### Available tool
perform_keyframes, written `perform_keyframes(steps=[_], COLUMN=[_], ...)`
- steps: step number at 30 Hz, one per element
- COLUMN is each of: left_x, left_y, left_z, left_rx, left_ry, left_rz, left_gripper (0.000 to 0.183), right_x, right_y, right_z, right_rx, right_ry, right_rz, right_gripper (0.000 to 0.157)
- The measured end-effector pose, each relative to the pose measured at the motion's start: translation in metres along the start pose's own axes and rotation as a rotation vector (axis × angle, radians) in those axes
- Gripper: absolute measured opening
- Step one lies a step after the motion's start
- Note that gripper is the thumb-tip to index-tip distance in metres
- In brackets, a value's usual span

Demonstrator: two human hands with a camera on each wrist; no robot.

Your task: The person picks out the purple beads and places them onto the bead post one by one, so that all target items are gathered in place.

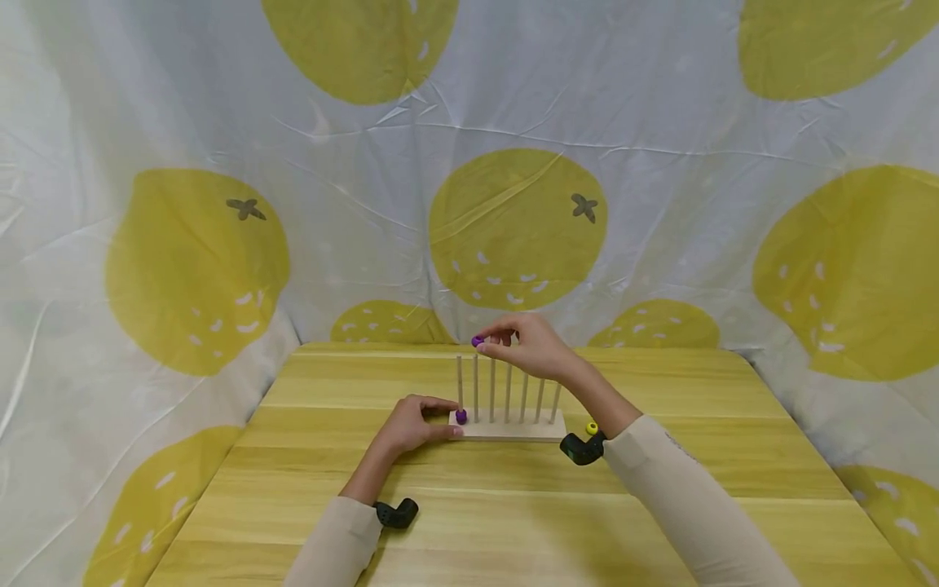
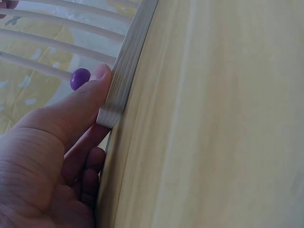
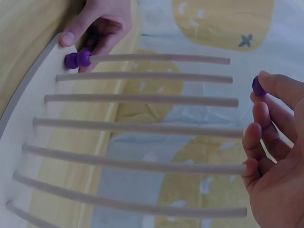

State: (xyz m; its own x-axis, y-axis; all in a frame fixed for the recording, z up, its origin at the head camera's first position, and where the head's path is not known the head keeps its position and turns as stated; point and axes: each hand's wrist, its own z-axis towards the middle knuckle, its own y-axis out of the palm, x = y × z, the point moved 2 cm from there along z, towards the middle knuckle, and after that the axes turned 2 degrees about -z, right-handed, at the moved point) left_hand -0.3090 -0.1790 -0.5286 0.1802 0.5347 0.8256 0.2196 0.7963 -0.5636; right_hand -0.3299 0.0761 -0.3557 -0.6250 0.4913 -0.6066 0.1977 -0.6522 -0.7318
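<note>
Head view: right hand [image 1: 534,349] pinching a purple bead [image 1: 478,341] above the pegs [image 1: 492,391], left hand [image 1: 412,424] gripping the base [image 1: 506,430]; slack fingertips could drop it!

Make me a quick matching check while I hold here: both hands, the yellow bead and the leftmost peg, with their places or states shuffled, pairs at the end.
Column one
1. Left hand
2. Right hand
3. Yellow bead
4. Leftmost peg

Column two
A. Has purple at its foot
B. On the table, right of the wooden base
C. Holds the left end of the wooden base
D. Pinches a purple bead above the pegs

Pairs: 1-C, 2-D, 3-B, 4-A
</note>
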Motion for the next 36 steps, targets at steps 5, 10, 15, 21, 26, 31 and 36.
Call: perform_keyframes(steps=[5, 10, 15, 21, 26, 31, 36], left_x=[0.001, 0.003, 0.003, 0.002, 0.002, 0.001, 0.001], left_y=[0.000, 0.000, -0.001, 0.000, 0.000, 0.000, 0.000], left_z=[0.001, 0.002, 0.002, 0.002, 0.003, 0.004, 0.004], left_rx=[-0.003, -0.006, -0.010, -0.013, -0.008, -0.011, -0.015], left_ry=[-0.001, 0.007, 0.001, -0.002, 0.003, 0.001, -0.006], left_rz=[0.002, 0.002, -0.011, -0.005, -0.001, 0.002, 0.003], left_gripper=[0.046, 0.046, 0.047, 0.047, 0.046, 0.047, 0.047], right_x=[-0.003, -0.005, -0.006, -0.007, -0.006, -0.005, -0.004], right_y=[0.007, 0.011, 0.015, 0.020, 0.022, 0.023, 0.025], right_z=[0.007, 0.011, 0.015, 0.017, 0.017, 0.018, 0.018], right_rx=[-0.018, -0.020, -0.032, -0.064, -0.067, -0.068, -0.074], right_ry=[-0.020, -0.019, -0.024, -0.051, -0.047, -0.042, -0.039], right_rz=[-0.004, 0.009, 0.016, 0.014, 0.011, 0.007, 0.000], right_gripper=[0.019, 0.018, 0.016, 0.017, 0.016, 0.015, 0.017])
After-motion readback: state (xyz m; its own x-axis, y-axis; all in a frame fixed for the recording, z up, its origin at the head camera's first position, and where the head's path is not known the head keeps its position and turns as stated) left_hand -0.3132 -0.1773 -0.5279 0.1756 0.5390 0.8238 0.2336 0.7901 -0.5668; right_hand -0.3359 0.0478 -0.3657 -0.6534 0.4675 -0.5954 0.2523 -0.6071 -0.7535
